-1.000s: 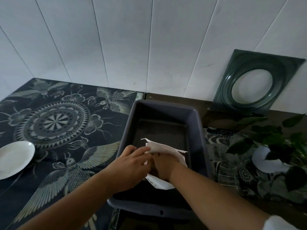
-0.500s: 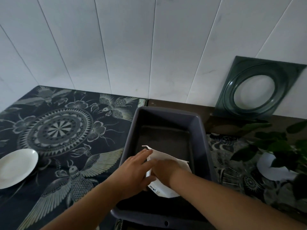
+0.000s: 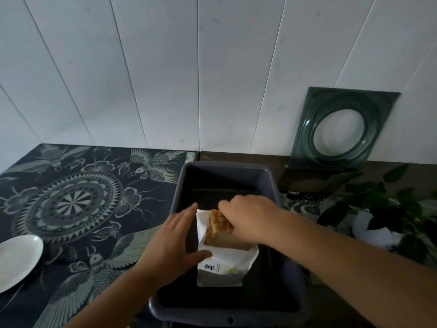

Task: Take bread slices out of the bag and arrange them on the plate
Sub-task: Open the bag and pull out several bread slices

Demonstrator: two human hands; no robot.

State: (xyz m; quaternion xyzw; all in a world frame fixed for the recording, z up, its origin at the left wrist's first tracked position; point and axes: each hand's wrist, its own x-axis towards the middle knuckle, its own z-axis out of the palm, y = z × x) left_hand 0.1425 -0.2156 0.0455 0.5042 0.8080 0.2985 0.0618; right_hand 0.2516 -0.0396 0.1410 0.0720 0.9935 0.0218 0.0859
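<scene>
While my left hand [image 3: 175, 242] steadies the white paper bag [image 3: 224, 263] from its left side, with the thumb pressed on the front of the bag and the fingers spread flat along its edge, my right hand [image 3: 248, 216] is closed around a bread slice [image 3: 218, 224] at the open mouth of the bag. The slice has a golden-brown crust and it sticks partly out of the opening — its lower part is hidden inside the paper. The bag stands inside a dark grey plastic tub [image 3: 290, 292], near the middle of it, and some small print is visible on the lower front of the bag. The tub is placed on a table covered with a dark patterned cloth [image 3: 71, 204] with birds and a round ornament. The white plate [image 3: 16, 261] lies on this cloth at the far left, well apart from the tub and from both my hands — I see nothing on it. Behind the tub, a green square frame with a round hole [image 3: 340, 131] leans on the white panel wall, and a leafy plant [image 3: 383, 204] is at the right side.
</scene>
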